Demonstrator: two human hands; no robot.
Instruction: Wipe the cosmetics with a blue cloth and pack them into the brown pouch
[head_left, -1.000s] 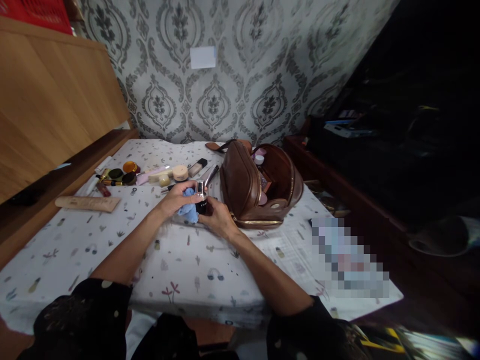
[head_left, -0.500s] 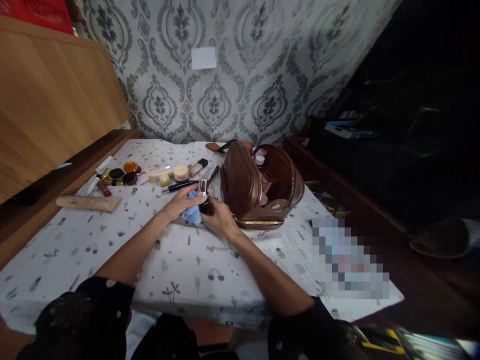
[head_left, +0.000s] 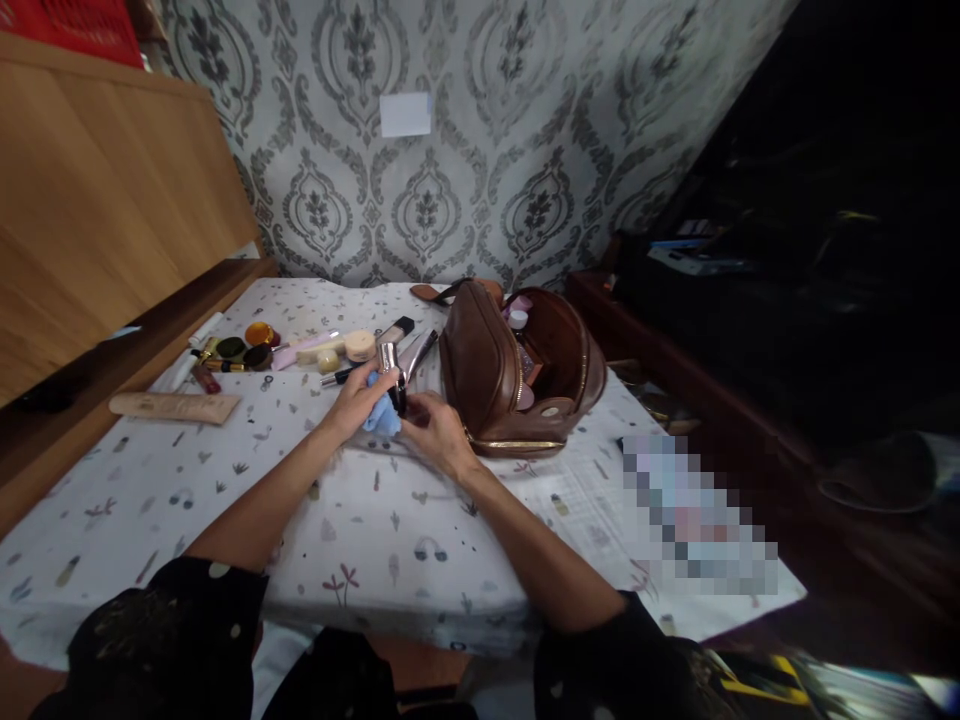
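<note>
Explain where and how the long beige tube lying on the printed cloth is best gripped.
Probably around the middle, from above: the beige tube lies flat, its long sides exposed, with printed cloth along its near side, so pinch across its narrow width.

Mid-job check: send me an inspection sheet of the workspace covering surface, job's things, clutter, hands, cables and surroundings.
Surface: printed white cover, lightly creased.
Job's things: silver-capped black bottle, tilted; blue cloth bunched against it.
Clutter: beige tube, orange jar and other cosmetics, left; brown bag, unzipped, items inside; pixelated item at right, unidentifiable.
Hands: left hand holds bottle and cloth; right hand at the bottle's lower end, contact unclear.
Cables: nothing seen.
Surroundings: patterned wallpaper behind; wooden panel left; right side too dark to read fully.
</note>
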